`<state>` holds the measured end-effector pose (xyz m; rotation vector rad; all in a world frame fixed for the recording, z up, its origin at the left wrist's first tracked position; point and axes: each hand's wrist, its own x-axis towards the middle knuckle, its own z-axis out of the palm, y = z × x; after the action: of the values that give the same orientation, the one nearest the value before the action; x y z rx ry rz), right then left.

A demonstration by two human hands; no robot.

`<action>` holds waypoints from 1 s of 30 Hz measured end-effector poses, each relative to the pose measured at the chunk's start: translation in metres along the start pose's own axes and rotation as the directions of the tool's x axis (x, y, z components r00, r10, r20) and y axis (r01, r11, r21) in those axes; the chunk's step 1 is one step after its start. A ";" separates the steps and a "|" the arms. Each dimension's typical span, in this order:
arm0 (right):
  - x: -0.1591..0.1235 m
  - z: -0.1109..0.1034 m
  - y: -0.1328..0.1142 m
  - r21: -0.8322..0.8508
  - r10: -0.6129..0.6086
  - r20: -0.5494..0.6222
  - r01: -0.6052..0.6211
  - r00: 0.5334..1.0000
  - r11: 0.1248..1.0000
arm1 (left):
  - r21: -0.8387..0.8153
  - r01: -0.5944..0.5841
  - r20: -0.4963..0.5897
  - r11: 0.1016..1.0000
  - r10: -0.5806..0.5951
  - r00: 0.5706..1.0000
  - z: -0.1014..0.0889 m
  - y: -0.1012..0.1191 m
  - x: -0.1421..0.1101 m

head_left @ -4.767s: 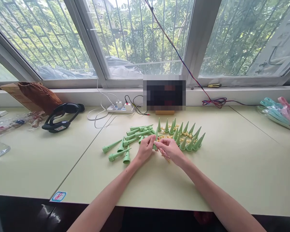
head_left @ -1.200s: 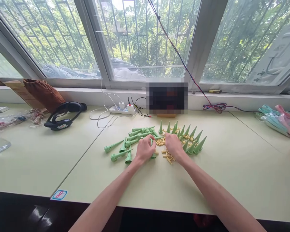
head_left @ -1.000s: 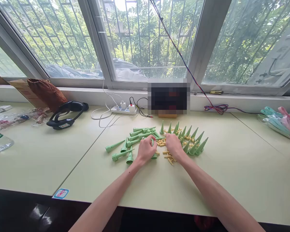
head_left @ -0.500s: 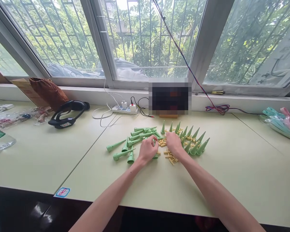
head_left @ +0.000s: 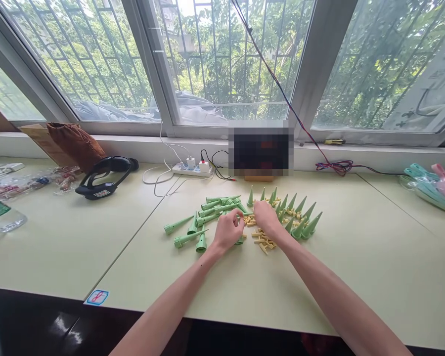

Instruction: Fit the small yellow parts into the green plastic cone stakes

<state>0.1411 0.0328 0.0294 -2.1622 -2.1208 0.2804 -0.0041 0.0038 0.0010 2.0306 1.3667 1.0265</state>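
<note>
My left hand (head_left: pixel 228 231) is closed in a pinch round a green plant watering spike (head_left: pixel 247 213), whose thin tip points right; the rest is mostly behind my fingers. Just right of it, my right hand (head_left: pixel 267 218) has its fingers curled together at the far side of the small yellow T-shaped pieces (head_left: pixel 264 241); whatever its fingertips hold is hidden. Several green watering spikes (head_left: pixel 185 239) lie in a loose heap to the left. To the right, several more spikes (head_left: pixel 311 226) stand on their wide ends with points up, yellow pieces among them.
A power strip (head_left: pixel 193 169) with cables and a blurred-out dark screen (head_left: pixel 260 151) stand along the window side. Black headgear (head_left: pixel 106 178), a brown pouch (head_left: pixel 76 143) and a plastic bottle (head_left: pixel 2 215) are at left. Bagged teal and pink items (head_left: pixel 432 185) lie far right.
Both hands stay in nearly the same place, with only slight finger movement. The view has shifted a little.
</note>
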 end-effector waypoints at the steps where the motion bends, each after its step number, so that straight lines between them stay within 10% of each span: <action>1: -0.001 0.000 0.000 -0.001 -0.017 -0.002 0.017 1.000 1.000 | -0.002 -0.002 -0.003 1.000 0.002 1.000 0.000 0.000 0.000; 17: -0.054 0.023 0.009 0.217 -0.385 -0.265 0.444 0.884 0.870 | -0.237 -0.014 -0.050 0.971 0.002 0.999 -0.006 0.007 0.001; 30: -0.057 0.036 0.009 0.569 -0.251 -0.428 0.475 0.868 0.671 | -0.547 0.170 0.113 0.820 -0.129 0.985 -0.007 0.006 0.005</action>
<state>0.1420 -0.0264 -0.0045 -1.2403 -1.8261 0.5122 -0.0056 0.0062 0.0115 1.4843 1.0128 1.1102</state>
